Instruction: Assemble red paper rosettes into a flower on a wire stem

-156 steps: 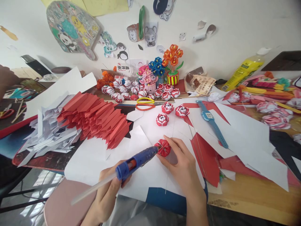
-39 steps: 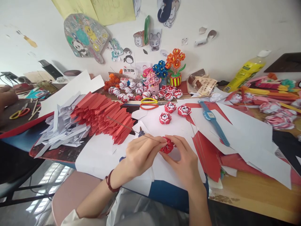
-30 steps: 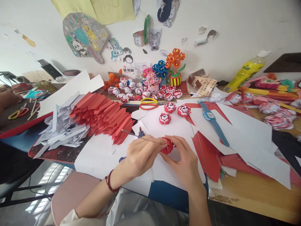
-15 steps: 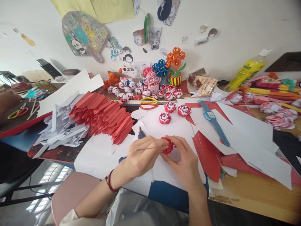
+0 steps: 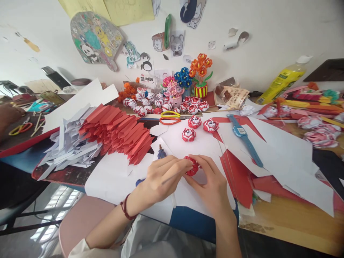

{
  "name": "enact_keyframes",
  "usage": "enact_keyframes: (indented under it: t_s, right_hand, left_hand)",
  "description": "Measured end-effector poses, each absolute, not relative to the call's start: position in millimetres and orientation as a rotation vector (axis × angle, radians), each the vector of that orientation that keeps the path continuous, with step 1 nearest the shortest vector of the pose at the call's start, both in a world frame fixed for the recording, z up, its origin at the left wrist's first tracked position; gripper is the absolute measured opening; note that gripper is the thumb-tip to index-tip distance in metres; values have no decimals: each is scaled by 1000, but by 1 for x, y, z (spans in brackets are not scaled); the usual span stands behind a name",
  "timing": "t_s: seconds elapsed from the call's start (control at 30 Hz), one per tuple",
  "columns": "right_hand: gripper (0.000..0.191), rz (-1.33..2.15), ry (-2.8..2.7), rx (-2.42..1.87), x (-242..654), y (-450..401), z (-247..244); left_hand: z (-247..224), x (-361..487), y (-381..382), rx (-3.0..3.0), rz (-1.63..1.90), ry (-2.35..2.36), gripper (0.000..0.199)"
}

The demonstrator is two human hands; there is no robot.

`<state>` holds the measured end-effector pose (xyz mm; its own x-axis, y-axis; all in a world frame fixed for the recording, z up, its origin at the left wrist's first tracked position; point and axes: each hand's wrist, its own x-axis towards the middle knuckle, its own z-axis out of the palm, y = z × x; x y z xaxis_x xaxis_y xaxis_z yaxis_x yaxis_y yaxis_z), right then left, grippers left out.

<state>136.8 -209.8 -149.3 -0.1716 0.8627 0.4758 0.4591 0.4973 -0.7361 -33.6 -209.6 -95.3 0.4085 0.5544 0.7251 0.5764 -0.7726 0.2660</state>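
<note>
Between my two hands is a small red paper flower (image 5: 191, 167), above the white paper (image 5: 129, 179) on the table. My left hand (image 5: 161, 177) has its fingers closed at the flower's left side, with a thin stick (image 5: 170, 177) lying along them. My right hand (image 5: 211, 179) grips the flower's right side between thumb and fingers. Three red-and-white paper flowers (image 5: 189, 134) sit just beyond. The blue glue gun (image 5: 161, 153), partly hidden by my left hand, has its tip pointing away from me.
Piles of folded red strips (image 5: 120, 132) and white strips (image 5: 72, 147) lie at the left. Yellow-and-orange scissors (image 5: 170, 118) rest behind the flowers. A blue watch (image 5: 245, 139) lies on papers at the right. Another person's hand (image 5: 10, 114) shows at the far left.
The thin stick in my left hand has changed its angle and shows less beside the fingers. Both hands stay around the red flower. The other person's hand at the far left has shifted slightly.
</note>
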Motion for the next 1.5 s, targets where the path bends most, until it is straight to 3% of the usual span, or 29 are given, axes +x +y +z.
enact_keyframes:
  t_s: [0.37, 0.53, 0.8, 0.93, 1.13, 1.33, 1.5]
  right_hand:
    - [37, 562, -1798, -1108, 137, -209, -151]
    - [36, 577, -1790, -1122, 136, -208, -150]
    - [31, 652, -1784, -1168, 135, -208, -148]
    - [33, 637, -1777, -1253, 134, -207, -149]
    - [46, 617, -1793, -1364, 132, -205, -155]
    - [70, 774, -1902, -1189, 144, -204, -147]
    - [54, 917, -1912, -1087, 151, -202, -145]
  left_hand:
    - [-100, -31, -206, -2651, -1356, -1129, 20]
    - [-91, -29, -205, -2672, -1211, -1274, 13]
    - [-83, -29, -207, -2632, -1134, -1354, 18]
    - [-77, -27, -202, -2641, -1170, -1320, 8]
    - [-70, -25, -195, -2740, -1051, -1339, 23]
    - [-72, -30, -195, -2775, -1110, -1342, 23]
    - [-74, -33, -196, -2817, -1158, -1352, 21]
